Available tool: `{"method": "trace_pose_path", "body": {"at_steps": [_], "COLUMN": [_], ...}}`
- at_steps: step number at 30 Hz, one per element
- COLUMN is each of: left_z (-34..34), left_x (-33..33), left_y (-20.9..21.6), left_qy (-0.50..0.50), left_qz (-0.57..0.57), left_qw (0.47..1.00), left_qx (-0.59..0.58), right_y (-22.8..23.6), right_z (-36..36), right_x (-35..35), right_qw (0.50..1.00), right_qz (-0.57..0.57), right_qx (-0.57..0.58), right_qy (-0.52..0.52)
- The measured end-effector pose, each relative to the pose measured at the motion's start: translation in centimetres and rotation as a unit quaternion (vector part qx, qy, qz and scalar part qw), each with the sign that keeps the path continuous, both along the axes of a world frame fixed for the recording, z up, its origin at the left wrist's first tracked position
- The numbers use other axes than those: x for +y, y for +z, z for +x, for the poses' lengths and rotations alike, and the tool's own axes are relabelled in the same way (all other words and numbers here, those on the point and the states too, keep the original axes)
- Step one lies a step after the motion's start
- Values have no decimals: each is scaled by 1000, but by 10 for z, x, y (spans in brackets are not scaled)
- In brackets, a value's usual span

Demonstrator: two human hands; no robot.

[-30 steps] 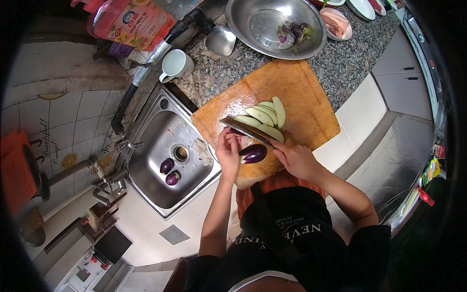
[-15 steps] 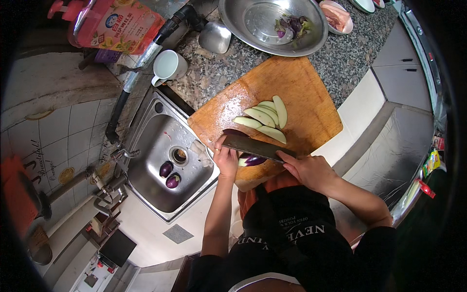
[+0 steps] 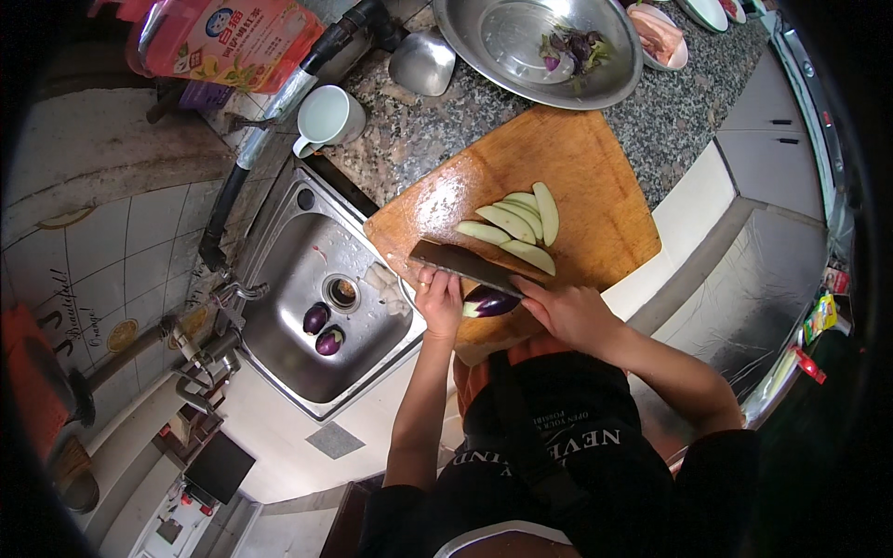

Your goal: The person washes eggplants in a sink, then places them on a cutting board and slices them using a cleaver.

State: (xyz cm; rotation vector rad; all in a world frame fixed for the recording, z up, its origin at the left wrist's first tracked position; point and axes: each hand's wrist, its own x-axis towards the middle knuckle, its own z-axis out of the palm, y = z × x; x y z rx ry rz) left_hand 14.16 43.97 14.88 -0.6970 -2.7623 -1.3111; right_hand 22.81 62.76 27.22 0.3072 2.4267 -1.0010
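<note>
Gripping the knife (image 3: 465, 266) by its handle, the right hand (image 3: 567, 316) is closed around it; the left hand (image 3: 439, 302) curls its fingers at the near side of the blade, and whether they pinch anything is hidden. Half a second ago the blade showed its broad face; now it stands steeper, and more of the purple eggplant (image 3: 491, 302) shows, lying on the cutting board (image 3: 605, 186) between the hands. That suggests a blade set for slicing; the pale slices (image 3: 510, 221) beyond look unchanged, so none seems added. Farther out, two more eggplants (image 3: 316, 319) lie in the sink (image 3: 279, 288), and purple scraps (image 3: 569, 52) sit in the metal basin (image 3: 498, 65) on the desk (image 3: 400, 121).
</note>
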Motion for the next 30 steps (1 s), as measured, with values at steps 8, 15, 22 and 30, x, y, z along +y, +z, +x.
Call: {"method": "trace_pose_path", "body": {"at_steps": [8,15,22,30], "left_z": [-5,-2,-1,0], "left_x": [6,-1,0,-2], "left_y": [7,0,0,-3], "left_qy": [1,1,0,8], "left_qz": [36,29,37,34], "left_qw": [999,999,999,999], "left_qx": [31,29,31,38], "right_y": [-10,26,27,23], "right_z": [-21,12,16,11], "right_x": [-1,16,17,11], "right_qw": [996,997,994,997], "right_qz": [-21,7,23,16], "right_qx": [68,-67,-88,-60], "right_qy": [-51,32,52,49]}}
